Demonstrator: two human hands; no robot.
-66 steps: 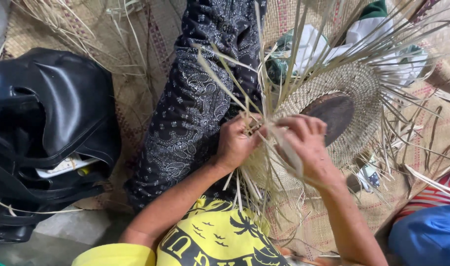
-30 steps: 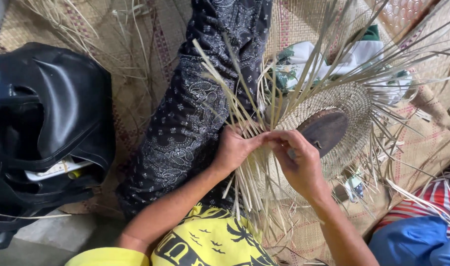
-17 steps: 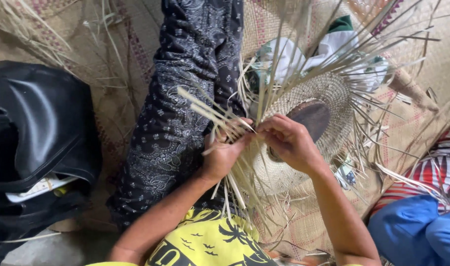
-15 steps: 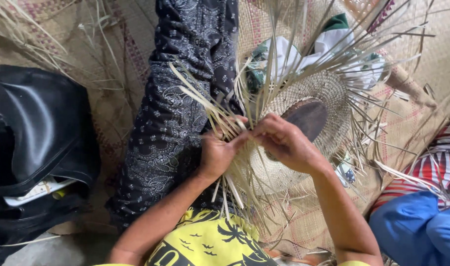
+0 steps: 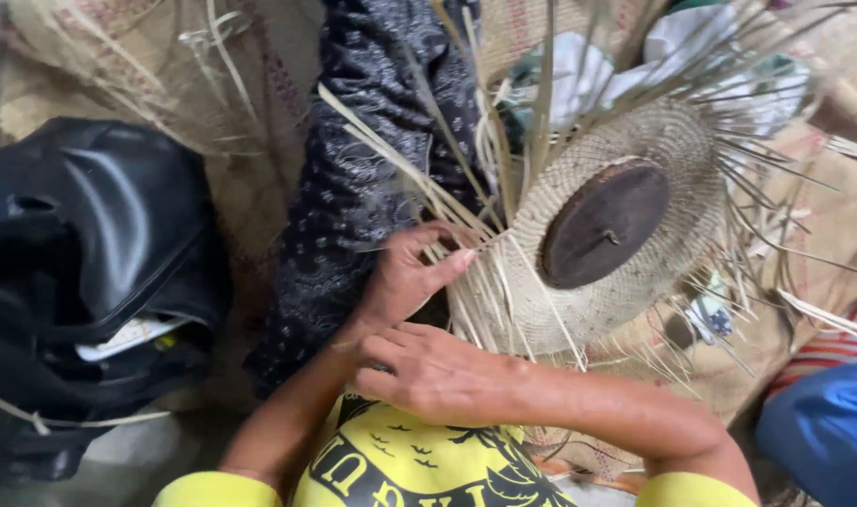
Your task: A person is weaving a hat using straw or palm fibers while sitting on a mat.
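Black bag (image 5: 91, 282) at far left. Left hand (image 5: 405, 277), fingers together, presses on loose straw strips (image 5: 475, 300) at the edge of the woven hat (image 5: 626, 235). Right hand (image 5: 428, 376), fingers loosely spread, lies just below it. Dark round block (image 5: 602, 221) sits on the hat's centre.

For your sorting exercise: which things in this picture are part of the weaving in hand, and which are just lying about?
In the job:
left hand, gripping the strips
right hand, below it, near the strips
loose straw strips
woven piece
dark round block on the weave

Lying about:
black bag
white cloth
woven mat
blue cloth
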